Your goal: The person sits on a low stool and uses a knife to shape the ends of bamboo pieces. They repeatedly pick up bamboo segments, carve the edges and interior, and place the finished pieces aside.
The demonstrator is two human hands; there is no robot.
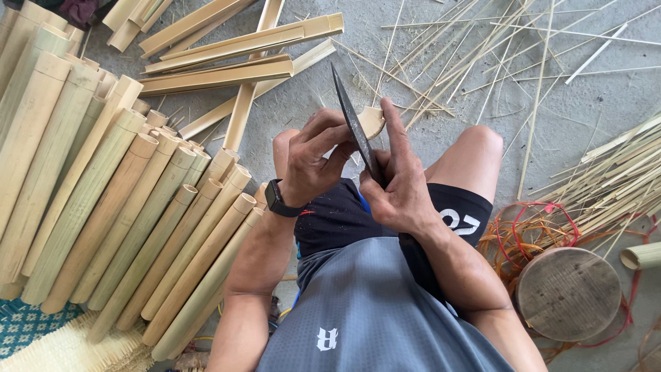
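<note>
Now splitting: dark blade (352, 120) set edge-on into the end of a short bamboo piece (372, 121), held up over the knees. Left hand (313, 162) at nine o'clock of the blade, fingers clenched on the piece. Right hand (399, 186) at five o'clock, wrapped around the knife, forefinger laid up along the bamboo. Probably calls next for steady pressure along the grain, fingers clear of the edge. Whole bamboo tubes (103, 200) stacked at nine o'clock; round wooden block (569, 294) at four.

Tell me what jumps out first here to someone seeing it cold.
Centre frame, the right hand holds a long dark blade upright against a small bamboo piece, which the left hand steadies. To the left lies a big stack of bamboo poles; thin bamboo strips litter the concrete floor top right, and a round wooden block sits lower right.
</note>
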